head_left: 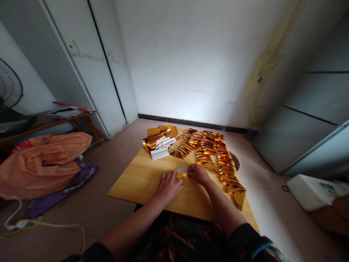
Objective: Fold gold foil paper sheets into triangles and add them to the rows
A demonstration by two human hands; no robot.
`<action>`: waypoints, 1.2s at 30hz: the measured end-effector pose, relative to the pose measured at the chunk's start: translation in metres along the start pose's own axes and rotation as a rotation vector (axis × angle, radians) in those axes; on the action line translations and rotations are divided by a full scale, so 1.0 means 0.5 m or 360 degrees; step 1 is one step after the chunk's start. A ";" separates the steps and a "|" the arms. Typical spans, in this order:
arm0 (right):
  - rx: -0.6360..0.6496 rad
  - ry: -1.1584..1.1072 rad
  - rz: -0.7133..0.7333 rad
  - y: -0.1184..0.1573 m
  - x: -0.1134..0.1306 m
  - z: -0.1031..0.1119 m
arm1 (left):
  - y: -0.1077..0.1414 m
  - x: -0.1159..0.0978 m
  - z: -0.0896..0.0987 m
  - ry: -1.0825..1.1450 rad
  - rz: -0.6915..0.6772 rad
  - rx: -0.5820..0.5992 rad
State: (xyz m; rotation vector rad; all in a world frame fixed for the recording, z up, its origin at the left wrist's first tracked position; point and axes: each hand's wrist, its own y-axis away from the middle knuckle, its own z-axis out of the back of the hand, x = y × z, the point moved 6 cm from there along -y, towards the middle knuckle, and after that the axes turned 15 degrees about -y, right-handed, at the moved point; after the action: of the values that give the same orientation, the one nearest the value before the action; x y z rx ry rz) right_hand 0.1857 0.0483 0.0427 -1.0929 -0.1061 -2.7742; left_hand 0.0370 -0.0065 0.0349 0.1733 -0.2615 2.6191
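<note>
A small piece of gold foil paper (180, 175), its pale grey side partly showing, lies on the wooden board between my hands. My left hand (169, 186) rests on the board with its fingers stretched out, fingertips touching the paper's near left side. At the paper's right edge, my right hand (198, 173) is closed in a pinch; its fingertips hide part of that edge. To the right and beyond stand rows of folded gold foil pieces (227, 169). Flat gold foil sheets (163, 131) and a stack of white folded paper strips (160, 154) lie at the far left of the board.
The wooden board (133, 182) stands low in front of me, near a white wall. On the left floor are an orange plastic bag (46, 156), a purple bag (65, 185) and a cable (54, 223). A white box (311, 191) and a grey cabinet (297, 120) are right.
</note>
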 end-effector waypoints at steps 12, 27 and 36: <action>0.0028 0.0011 0.0015 -0.008 -0.003 -0.005 | -0.004 0.001 0.004 0.0009 0.0028 0.0023; 0.0064 0.0225 0.0625 0.015 0.027 -0.029 | -0.028 0.031 0.007 0.0271 0.0220 -0.0054; 0.0091 0.0507 0.0473 0.081 0.082 -0.080 | -0.049 0.070 -0.027 0.0499 0.0268 0.0020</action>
State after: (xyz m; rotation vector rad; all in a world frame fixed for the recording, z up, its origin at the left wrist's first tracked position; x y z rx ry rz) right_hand 0.1363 -0.0016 0.0417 -0.5860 0.0145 -2.6134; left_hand 0.0178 0.0338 0.0314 -0.2650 -0.1558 2.7642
